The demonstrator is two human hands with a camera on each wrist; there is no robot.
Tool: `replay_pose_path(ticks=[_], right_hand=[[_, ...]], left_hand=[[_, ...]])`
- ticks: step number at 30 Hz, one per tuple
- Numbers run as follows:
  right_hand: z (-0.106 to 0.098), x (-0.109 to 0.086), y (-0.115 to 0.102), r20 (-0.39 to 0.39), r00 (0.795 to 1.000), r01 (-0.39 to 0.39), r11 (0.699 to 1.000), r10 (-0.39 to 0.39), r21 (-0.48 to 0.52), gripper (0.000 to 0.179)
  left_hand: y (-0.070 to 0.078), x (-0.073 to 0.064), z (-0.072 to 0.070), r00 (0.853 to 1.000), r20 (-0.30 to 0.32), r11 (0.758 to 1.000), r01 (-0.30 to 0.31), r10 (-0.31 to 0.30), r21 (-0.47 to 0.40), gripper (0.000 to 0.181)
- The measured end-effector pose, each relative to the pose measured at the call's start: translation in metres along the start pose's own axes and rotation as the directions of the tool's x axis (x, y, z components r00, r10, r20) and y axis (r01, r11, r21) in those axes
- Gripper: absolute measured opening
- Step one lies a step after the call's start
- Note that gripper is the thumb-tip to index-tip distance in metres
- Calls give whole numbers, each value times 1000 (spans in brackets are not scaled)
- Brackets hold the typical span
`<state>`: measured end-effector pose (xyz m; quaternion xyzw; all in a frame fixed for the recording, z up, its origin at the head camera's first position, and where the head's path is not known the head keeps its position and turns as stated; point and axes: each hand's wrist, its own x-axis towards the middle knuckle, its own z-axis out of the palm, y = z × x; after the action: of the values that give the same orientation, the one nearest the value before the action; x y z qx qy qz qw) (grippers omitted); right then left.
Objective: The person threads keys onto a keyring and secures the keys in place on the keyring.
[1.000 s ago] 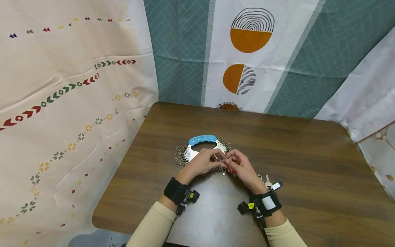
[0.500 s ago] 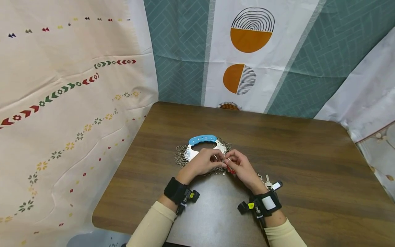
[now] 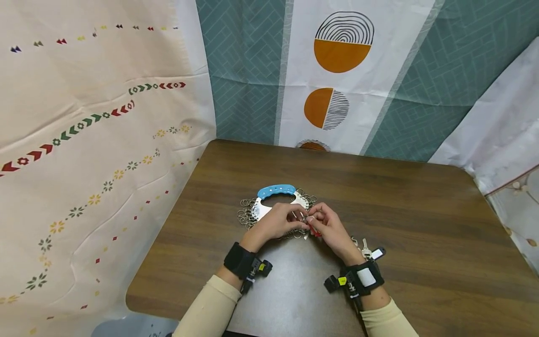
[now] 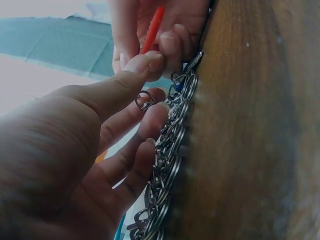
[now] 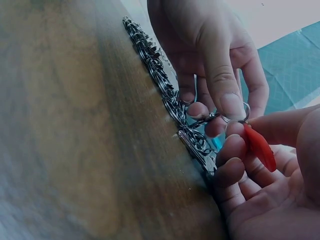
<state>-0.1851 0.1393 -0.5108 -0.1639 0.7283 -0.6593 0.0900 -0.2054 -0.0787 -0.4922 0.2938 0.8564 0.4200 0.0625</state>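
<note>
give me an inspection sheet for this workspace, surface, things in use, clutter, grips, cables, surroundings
Surface: brown wooden table, wood grain visible.
Job's things: holder with blue handle on the table; dense metal rings along its edge; red tag and small ring between the grips.
Clutter: key and black tag with white label beside the right wrist strap.
Left grip: bare hand, pinching the small ring.
Right grip: bare hand, holding the red tag.
Cables: dark cable below the right wrist camera; full run not visible.
Surroundings: cream patterned cloth left, teal-and-white hanging behind.
</note>
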Motion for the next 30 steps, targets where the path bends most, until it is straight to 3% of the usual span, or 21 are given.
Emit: replay_pose_path(ticks=[21, 30], right_hand=[[0, -1, -3, 24, 1000, -10, 1000, 10, -18, 13], [0, 0, -2, 11, 1000, 5, 1000, -6, 4, 12]], left_hand=[[2, 0, 0, 1000, 0, 1000, 9, -9, 24, 16], [2, -1, -1, 1000, -2, 1000, 28, -28, 4, 30]])
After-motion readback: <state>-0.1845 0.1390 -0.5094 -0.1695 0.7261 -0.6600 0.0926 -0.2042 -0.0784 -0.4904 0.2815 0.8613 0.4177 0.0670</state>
